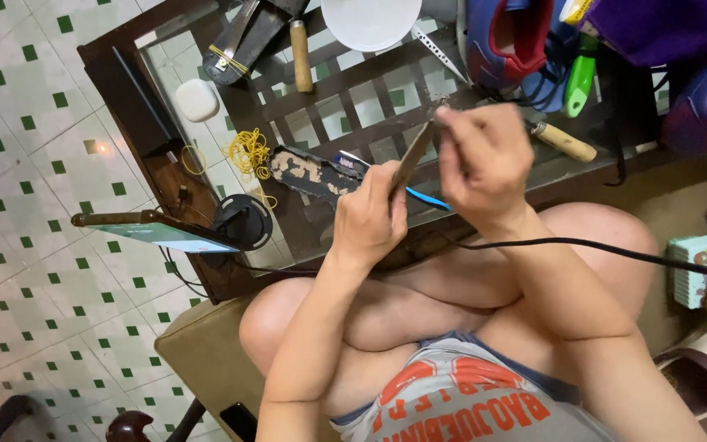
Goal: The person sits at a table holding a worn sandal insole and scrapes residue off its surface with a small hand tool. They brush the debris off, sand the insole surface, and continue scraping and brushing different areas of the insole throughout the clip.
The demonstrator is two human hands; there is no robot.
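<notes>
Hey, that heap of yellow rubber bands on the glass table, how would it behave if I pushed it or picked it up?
The rubber bands look thin and loosely tangled, so they would probably be floppy and very light. Pushed across the glass table, the heap would likely spread apart rather than roll. A few loose bands already lie nearby, so strays may drop when lifted.

On the glass-topped table: a white bowl at the far edge, yellow rubber bands near the middle, a white case beside them.
</notes>
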